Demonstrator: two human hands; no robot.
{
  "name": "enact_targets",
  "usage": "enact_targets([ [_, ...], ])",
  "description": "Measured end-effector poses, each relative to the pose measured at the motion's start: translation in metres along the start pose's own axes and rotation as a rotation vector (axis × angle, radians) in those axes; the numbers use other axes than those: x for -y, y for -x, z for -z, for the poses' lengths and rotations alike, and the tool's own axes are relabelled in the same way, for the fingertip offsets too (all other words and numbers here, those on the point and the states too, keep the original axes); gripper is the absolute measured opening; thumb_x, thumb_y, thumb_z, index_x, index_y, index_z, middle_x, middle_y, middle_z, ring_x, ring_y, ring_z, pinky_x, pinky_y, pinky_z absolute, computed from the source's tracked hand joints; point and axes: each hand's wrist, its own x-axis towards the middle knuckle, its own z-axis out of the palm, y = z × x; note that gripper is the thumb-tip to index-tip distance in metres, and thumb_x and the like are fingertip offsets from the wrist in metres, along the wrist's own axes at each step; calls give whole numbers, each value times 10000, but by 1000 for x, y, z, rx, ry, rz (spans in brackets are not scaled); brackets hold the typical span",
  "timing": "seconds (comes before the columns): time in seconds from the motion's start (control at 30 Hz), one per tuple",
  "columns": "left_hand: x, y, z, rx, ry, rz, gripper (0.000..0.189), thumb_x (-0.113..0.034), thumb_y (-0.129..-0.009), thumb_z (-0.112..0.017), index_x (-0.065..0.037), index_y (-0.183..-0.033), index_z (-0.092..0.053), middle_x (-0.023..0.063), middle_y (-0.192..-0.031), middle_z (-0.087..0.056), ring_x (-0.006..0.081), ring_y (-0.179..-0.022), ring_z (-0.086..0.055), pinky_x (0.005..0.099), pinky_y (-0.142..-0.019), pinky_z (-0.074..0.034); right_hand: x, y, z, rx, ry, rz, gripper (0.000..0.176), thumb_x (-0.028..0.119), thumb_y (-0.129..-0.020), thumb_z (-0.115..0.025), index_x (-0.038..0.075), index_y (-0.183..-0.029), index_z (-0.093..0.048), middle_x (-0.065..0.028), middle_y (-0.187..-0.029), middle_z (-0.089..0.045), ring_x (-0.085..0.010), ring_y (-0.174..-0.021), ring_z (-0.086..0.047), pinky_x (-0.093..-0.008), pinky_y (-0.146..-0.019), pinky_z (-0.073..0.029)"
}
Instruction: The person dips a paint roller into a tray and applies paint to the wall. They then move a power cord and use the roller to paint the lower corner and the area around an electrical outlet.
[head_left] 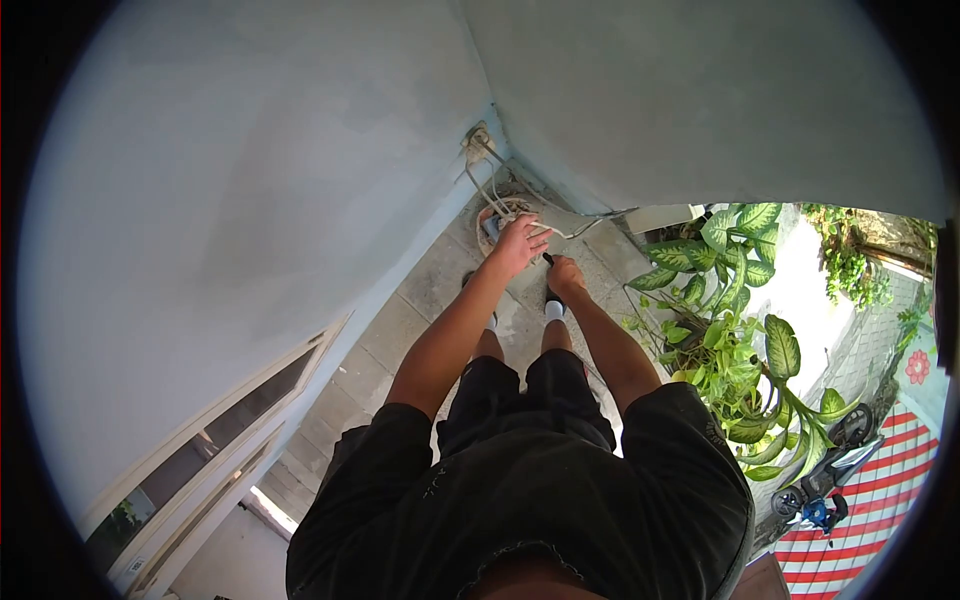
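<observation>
Near the wall corner, my left hand (520, 245) reaches over a round opening (487, 226) in the paved floor, its fingers apart beside a pale cable or thin pipe (570, 235). Whether it touches that cable is unclear. Just to its right, my right hand (567, 276) is closed around a small black object (548, 259), too small to identify. Several grey pipes or cables (484, 190) run from a rough hole (478, 143) low in the wall down to the floor opening.
Walls (330, 150) rise on the left and ahead. Leafy potted plants (730, 350) stand to the right, with a red-and-white striped surface (850, 510) beyond. A window (215, 435) is at lower left. Grey paving (370, 380) lies underfoot.
</observation>
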Motion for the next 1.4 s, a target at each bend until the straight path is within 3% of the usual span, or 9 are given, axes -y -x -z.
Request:
enact_targets([
  [0.2, -3, 8, -6, -59, 13, 5, 382, -300, -909, -496, -68, -1203, -422, 110, -1280, -452, 313, -1210, -484, 451, -993, -368, 43, -24, 8, 23, -108, 17, 322, 216, -850, -508, 98, -1137, -594, -198, -1153, -599, -327, -1064, -596, -403, -894, -486],
  [0.33, -3, 6, -7, -44, 50, 31, 383, -277, -903, -488, -68, -1219, -430, 95, -1289, -455, 310, -1204, -490, 461, -1003, -359, 8, 2, 24, -18, 53, 3, 305, 217, -815, -538, 66, -1066, -623, -210, -1093, -622, -331, -1038, -605, -400, -885, -488],
  [0.5, 1, -9, -1, -18, 77, 17, 395, -247, -912, -482, -51, -1242, -386, 123, -1332, -410, 328, -1158, -523, 499, -997, -377, -35, 40, 45, 15, -133, 243, 356, 167, -738, -553, 25, -1049, -653, -258, -987, -632, -381, -970, -609, -410, -869, -487],
  [0.7, 1, -4, -3, 5, 54, 36, 429, -250, -900, -499, -68, -1269, -379, 127, -1394, -347, 331, -1167, -512, 497, -992, -379, -39, -1, 4, 29, -122, 188, 372, 170, -749, -553, 41, -1086, -646, -245, -1021, -630, -369, -983, -612, -407, -881, -483],
  [0.8, 4, -3, -5, -55, 32, 43, 397, -274, -896, -493, -67, -1232, -453, 94, -1291, -473, 300, -1199, -485, 469, -1002, -373, -25, -23, -3, 51, -9, 153, 350, 181, -766, -552, 70, -1085, -646, -240, -1015, -633, -369, -979, -615, -420, -882, -483],
  [1.0, 4, -6, 0, -32, 39, 41, 398, -242, -900, -500, -68, -1241, -392, 132, -1373, -359, 331, -1181, -498, 499, -991, -369, -65, 7, 23, -66, -59, 279, 324, 212, -782, -564, 98, -1079, -629, -234, -962, -641, -390, -931, -616, -449, -828, -501],
  [1.2, 4, -10, -2, -40, 31, 33, 402, -242, -901, -503, -65, -1244, -393, 135, -1391, -338, 335, -1181, -497, 499, -986, -378, -72, -2, 11, 10, -77, 325, 308, 212, -787, -567, 99, -1064, -638, -222, -970, -642, -387, -917, -613, -463, -812, -497],
  [1.27, 3, -2, -7, -65, 4, 33, 398, -272, -906, -482, -63, -1242, -442, 98, -1321, -448, 305, -1189, -497, 463, -987, -381, -69, -16, -7, 10, -14, 323, 299, 198, -790, -558, 99, -1060, -640, -214, -979, -642, -383, -922, -614, -463, -812, -498],
  [1.4, 4, -6, -3, -71, 11, 40, 391, -274, -906, -482, -64, -1234, -449, 95, -1303, -469, 305, -1191, -494, 465, -993, -375, -42, -15, -5, 46, 81, 242, 298, 207, -781, -595, 66, -1040, -637, -210, -934, -653, -377, -910, -620, -456, -813, -499],
])
